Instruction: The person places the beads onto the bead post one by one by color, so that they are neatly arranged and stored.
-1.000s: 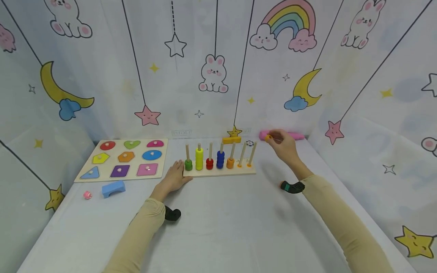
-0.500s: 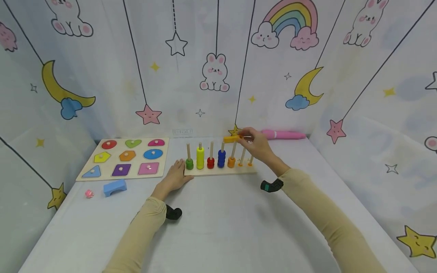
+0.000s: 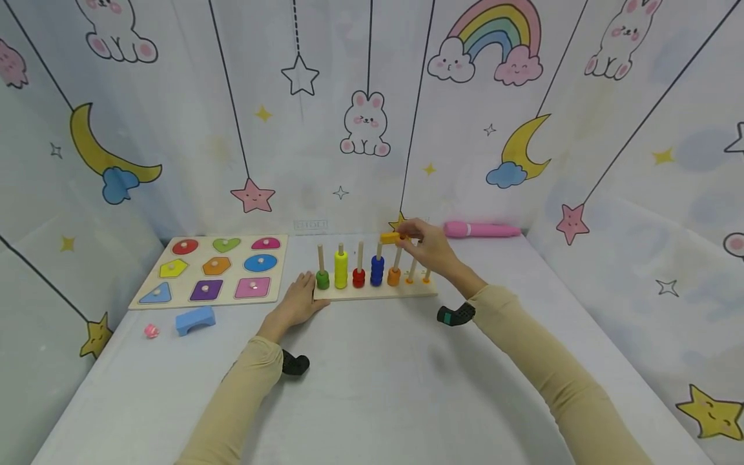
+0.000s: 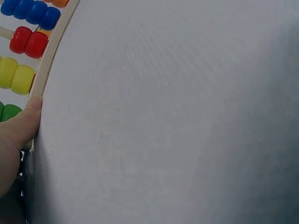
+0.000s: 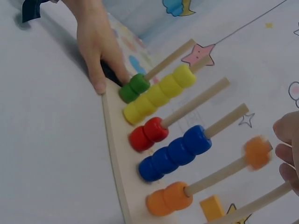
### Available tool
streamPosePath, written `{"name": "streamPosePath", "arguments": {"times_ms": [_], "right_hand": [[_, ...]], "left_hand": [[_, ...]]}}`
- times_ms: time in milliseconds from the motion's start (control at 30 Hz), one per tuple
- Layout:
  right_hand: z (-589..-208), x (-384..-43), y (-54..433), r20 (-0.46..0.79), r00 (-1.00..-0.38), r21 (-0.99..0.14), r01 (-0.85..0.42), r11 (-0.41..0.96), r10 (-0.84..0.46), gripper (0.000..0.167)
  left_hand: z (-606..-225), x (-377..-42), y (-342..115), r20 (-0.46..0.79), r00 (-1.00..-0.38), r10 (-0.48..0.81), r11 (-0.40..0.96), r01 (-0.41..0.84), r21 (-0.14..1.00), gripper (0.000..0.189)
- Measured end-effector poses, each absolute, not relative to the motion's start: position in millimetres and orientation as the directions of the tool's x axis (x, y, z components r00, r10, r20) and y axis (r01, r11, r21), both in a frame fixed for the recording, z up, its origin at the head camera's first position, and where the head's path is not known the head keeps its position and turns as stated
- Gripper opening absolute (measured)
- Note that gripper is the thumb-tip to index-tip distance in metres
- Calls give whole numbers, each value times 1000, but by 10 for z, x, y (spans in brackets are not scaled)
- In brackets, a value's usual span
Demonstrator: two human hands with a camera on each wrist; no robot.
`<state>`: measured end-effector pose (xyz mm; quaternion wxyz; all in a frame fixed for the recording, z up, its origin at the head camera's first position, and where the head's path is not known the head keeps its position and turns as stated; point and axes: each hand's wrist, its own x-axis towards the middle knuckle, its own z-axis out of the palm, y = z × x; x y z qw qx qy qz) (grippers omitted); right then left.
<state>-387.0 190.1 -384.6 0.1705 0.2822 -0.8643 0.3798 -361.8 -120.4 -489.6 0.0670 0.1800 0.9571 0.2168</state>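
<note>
A wooden bead stacker (image 3: 372,295) with several upright pegs stands at the back middle. Green, yellow, red, blue and orange beads sit on its pegs. My left hand (image 3: 296,302) holds its left end, thumb (image 4: 30,112) against the front edge and fingers toward the back. Above the peg with two orange beads (image 5: 170,198) is my right hand (image 3: 431,248). In the right wrist view a blurred orange bead (image 5: 258,152) is around that peg's tip, apart from my right fingers (image 5: 286,151). Of the right hand, only fingertips show there.
A shape puzzle board (image 3: 217,274) lies at the left, with a blue arch block (image 3: 195,320) and a small pink piece (image 3: 152,330) before it. Behind the stacker lies a yellow-orange block (image 3: 388,238). A pink pen-shaped thing (image 3: 482,230) lies by the back wall.
My right hand has moved left from beside the pink pen-shaped thing to the orange peg, carrying the orange bead, and has let it go there. My left hand has stayed on the stacker.
</note>
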Motion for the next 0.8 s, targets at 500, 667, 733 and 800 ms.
{"name": "streamPosePath", "arguments": {"times_ms": [500,667,733,800], "right_hand": [[-3801,-3785,2357,508,-855,-704,-480,523,-100,32],[-3891,-3691,2675,514,-857,-728,-415,545,34,34],[-3955,-3635,2806,496,-867,-722,-387,574,40,32],[-4038,-3582,2938,477,-878,-713,-363,599,36,30]], "left_hand": [[-4882,-3614,-1204,-56,-927,370,845,311,434,78],[-4885,-3615,-1211,-50,-926,373,843,316,435,77],[-4887,-3614,-1214,-49,-925,378,839,320,439,77],[-4889,-3612,-1219,-47,-923,382,837,324,441,77]]}}
